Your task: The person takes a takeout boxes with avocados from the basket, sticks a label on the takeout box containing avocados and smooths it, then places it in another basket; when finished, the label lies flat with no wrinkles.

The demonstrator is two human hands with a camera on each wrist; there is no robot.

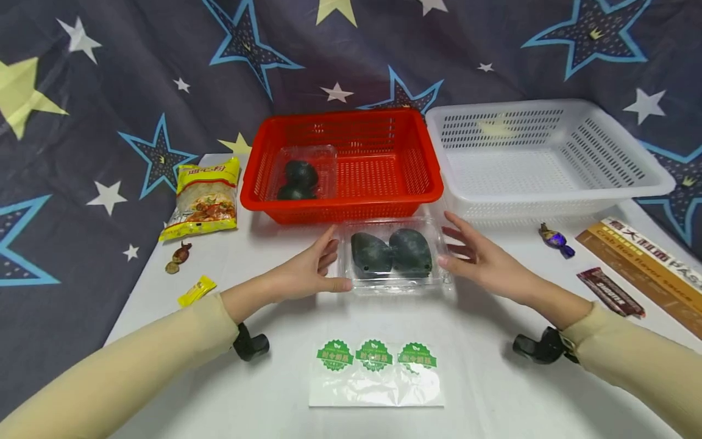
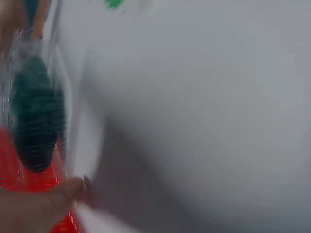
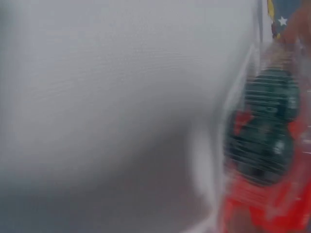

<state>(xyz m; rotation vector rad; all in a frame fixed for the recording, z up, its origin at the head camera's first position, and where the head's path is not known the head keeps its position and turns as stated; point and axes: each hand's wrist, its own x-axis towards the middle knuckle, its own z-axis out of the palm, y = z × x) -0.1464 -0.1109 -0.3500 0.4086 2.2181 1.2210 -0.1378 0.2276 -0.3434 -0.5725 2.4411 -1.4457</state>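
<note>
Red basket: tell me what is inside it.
Inside the red basket, on the left: a clear box holding two dark green fruits. The box's near edge cannot be seen; the front wall covers it.

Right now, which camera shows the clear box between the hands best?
The head view: it shows nearly the whole clear box, two dark fruits inside. The left wrist has it blurred and cut off at left; the right wrist, likewise at right.

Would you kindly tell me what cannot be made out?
Head: brown package, cut off by right edge.
Head: nearer dark item inside red basket, partly hidden by front rim.
Left wrist: green print, blurred, cut off by top edge.
Right wrist: detail on dark pair, lost in blur.
</note>
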